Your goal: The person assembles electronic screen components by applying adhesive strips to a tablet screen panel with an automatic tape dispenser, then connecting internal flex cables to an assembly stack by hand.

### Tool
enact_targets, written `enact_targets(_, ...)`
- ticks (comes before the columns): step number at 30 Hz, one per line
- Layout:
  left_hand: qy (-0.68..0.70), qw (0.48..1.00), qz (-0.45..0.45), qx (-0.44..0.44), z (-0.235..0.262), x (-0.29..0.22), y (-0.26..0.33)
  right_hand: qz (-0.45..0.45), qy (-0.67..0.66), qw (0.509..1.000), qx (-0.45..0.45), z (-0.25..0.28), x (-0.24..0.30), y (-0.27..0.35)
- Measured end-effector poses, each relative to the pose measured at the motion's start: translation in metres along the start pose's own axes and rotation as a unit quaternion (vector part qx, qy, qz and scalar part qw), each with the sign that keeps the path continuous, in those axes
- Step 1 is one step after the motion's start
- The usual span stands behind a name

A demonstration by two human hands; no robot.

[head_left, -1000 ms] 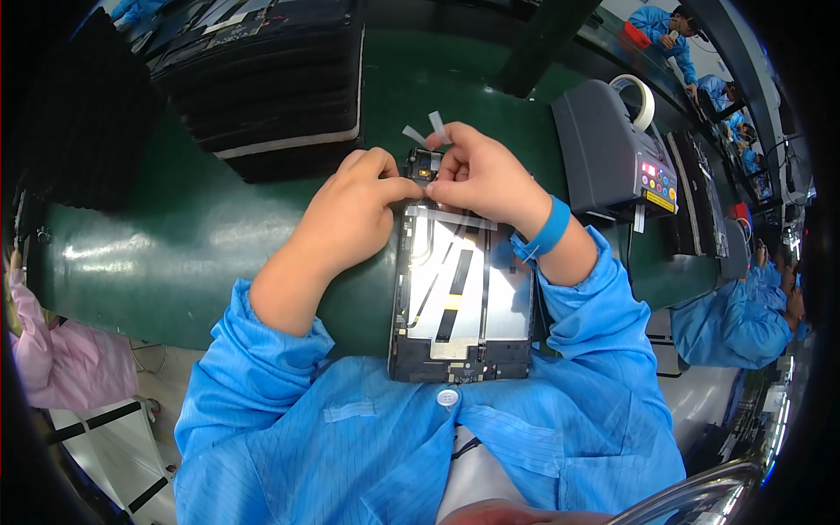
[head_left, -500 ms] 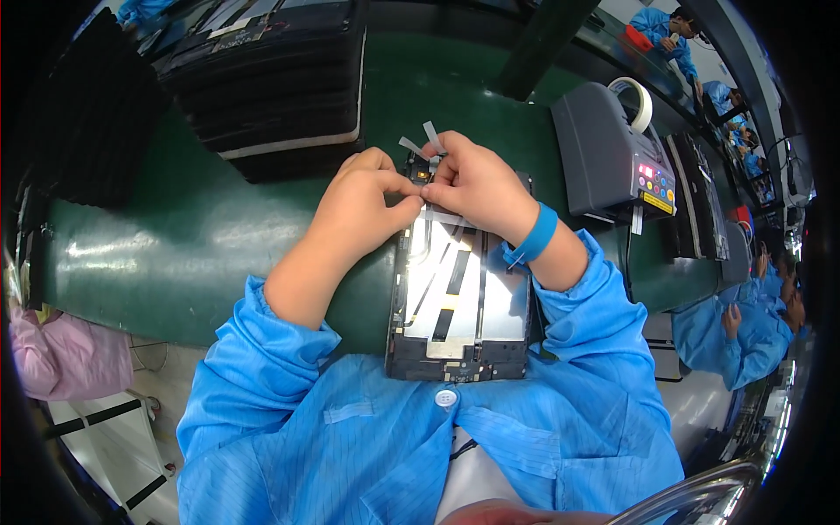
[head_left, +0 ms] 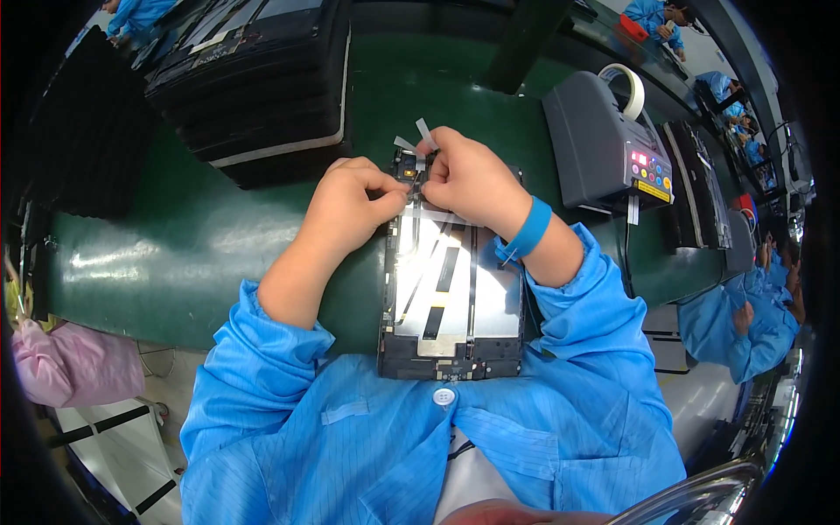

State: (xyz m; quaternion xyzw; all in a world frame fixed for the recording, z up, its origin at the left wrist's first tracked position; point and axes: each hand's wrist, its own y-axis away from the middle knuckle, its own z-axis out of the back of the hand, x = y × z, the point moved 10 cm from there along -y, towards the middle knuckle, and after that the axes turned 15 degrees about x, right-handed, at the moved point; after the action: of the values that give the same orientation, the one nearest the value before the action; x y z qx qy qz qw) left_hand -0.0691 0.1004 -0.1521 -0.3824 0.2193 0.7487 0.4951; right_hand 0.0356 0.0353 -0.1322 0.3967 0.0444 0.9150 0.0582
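An opened tablet-like device [head_left: 499, 302], with a shiny silver middle and black ends, lies lengthwise before me. My left hand [head_left: 348, 203] is at its far left corner, thumb and forefinger pinched close to a thin dark cable; what is between the tips is too small to make out. Over the far end, my right hand [head_left: 479, 179] has its fingers curled inward, and what they grip is hidden. A short pale tape strip [head_left: 426, 134] sticks up at the right forefinger. Another pale strip [head_left: 403, 143] rises from the device's far edge.
A tall stack of black trays [head_left: 262, 114] stands at the far left, with device parts on top. To the right is a grey tape dispenser [head_left: 591, 144] carrying a tape roll [head_left: 636, 92]. Beyond it are more stacked panels [head_left: 696, 188]. Co-workers in blue sit farther right.
My left fingertips have drawn slightly apart from my right hand's fingers, opening a small gap over the cable. The whole view has shifted a little; the device stays in place before me.
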Motion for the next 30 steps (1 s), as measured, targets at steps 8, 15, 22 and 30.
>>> enact_targets(8, 0.001, 1.000, 0.003, -0.019, 0.001, -0.002, 0.002, -0.009, -0.019, 0.999, -0.025, 0.005, -0.002, 0.002)
enact_targets(15, -0.011, 0.999, -0.010, -0.028, 0.001, -0.007, 0.004, 0.029, -0.098, 0.994, -0.033, 0.001, -0.004, -0.004)
enact_targets(22, -0.036, 0.998, -0.027, -0.043, 0.007, -0.012, 0.014, -0.020, 0.005, 0.999, -0.033, -0.002, 0.000, -0.004)
enact_targets(30, -0.008, 0.999, -0.034, -0.006, 0.009, -0.015, 0.017, -0.015, 0.028, 0.999, -0.043, 0.001, 0.004, -0.004)
